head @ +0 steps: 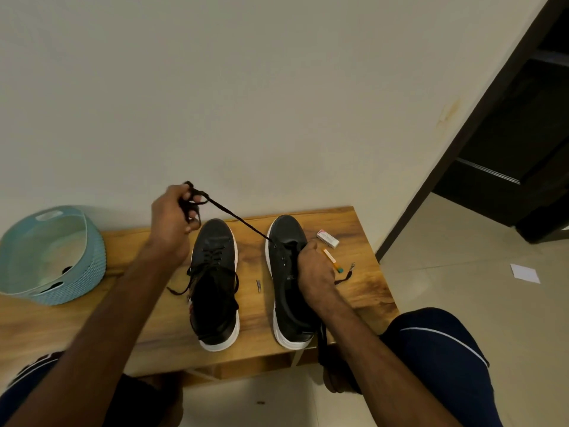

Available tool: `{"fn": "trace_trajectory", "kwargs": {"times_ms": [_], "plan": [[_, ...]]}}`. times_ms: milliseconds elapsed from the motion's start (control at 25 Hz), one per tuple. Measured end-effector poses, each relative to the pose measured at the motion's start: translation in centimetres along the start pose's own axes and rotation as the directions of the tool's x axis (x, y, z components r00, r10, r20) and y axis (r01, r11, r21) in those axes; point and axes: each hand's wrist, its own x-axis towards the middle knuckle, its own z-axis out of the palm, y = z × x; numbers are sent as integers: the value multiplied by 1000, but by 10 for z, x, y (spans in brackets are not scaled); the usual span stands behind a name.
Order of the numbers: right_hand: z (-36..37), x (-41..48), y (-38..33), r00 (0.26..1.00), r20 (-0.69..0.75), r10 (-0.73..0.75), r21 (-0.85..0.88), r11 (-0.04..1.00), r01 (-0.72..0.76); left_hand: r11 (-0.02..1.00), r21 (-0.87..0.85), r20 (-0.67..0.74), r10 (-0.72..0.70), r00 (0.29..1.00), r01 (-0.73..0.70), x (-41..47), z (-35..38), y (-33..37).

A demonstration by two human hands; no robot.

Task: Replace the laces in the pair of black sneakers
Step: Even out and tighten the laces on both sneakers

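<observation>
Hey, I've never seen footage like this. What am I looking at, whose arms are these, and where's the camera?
No machine here: the arms belong to a person, and this one picture comes from a camera worn on their head, looking down. Two black sneakers stand on a wooden bench. The left hand holds a black lace wound round its fingers, stretched taut to the sneaker on the right, whose eyelets are mostly bare. The right hand grips that sneaker at its opening. The sneaker on the left is laced. A light blue basket and a small box also sit there.
</observation>
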Motion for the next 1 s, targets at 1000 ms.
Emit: {"fn": "trace_trajectory", "kwargs": {"times_ms": [1000], "plan": [[-149, -45, -8, 907, 221, -358, 974, 132, -185, 87, 829, 483, 388, 785, -553, -64, 9, -26]]}}
